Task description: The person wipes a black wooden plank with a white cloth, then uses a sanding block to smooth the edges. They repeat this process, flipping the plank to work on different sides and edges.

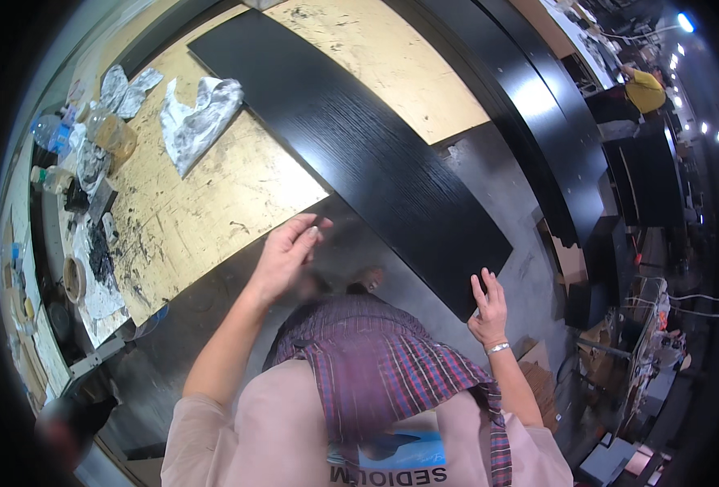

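Observation:
A long black board [376, 154] with a wood-grain surface lies slantwise across the yellowish worktable [238, 199], its near end jutting past the table's edge. At that end my right hand [489, 312] grips the corner, fingertips on the edge; its thumb is hidden. My left hand [288, 250] is raised in front of the table, left of the board and apart from it. Its thumb and fingers pinch together around something small and dark, too small to name. A white cloth [200, 118] smeared with black rests against the board's left edge.
Left on the table are another stained rag [128, 89], a cut-off plastic container [112, 132] and a clear bottle [49, 134]. A roll of tape [74, 278] sits nearer. Long black panels [538, 105] stand to the right. A person in yellow [645, 91] is far right.

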`<state>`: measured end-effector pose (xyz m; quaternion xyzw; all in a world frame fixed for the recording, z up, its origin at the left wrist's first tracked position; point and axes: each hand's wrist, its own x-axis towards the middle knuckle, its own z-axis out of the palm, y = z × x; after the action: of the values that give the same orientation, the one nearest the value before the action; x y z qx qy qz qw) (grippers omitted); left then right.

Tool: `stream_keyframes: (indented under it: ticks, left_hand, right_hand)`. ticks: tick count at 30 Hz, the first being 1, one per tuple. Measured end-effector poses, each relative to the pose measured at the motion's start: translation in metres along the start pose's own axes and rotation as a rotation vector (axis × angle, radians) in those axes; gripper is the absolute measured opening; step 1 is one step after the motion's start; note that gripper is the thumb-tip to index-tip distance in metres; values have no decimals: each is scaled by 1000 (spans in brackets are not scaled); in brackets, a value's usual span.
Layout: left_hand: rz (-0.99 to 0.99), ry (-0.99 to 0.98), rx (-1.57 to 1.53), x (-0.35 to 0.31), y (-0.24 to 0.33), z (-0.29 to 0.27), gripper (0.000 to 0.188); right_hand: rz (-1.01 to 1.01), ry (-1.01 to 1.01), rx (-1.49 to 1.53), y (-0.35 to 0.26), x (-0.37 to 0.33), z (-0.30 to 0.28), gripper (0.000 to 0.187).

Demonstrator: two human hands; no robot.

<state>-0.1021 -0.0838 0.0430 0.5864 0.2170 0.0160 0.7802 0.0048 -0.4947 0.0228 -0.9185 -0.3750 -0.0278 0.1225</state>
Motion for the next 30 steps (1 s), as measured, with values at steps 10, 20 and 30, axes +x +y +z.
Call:
stream_keyframes:
  ticks: [10, 20, 30]
  left_hand:
    - [374, 19, 274, -8, 69, 83, 19]
    - [930, 290, 883, 37, 98, 143, 10]
    - [850, 423, 1043, 59, 108, 150, 12]
  right_hand:
    - [167, 435, 816, -57, 15, -66, 38]
    - [238, 470, 1057, -43, 34, -75, 34]
    - [167, 434, 1132, -36, 35, -68, 33]
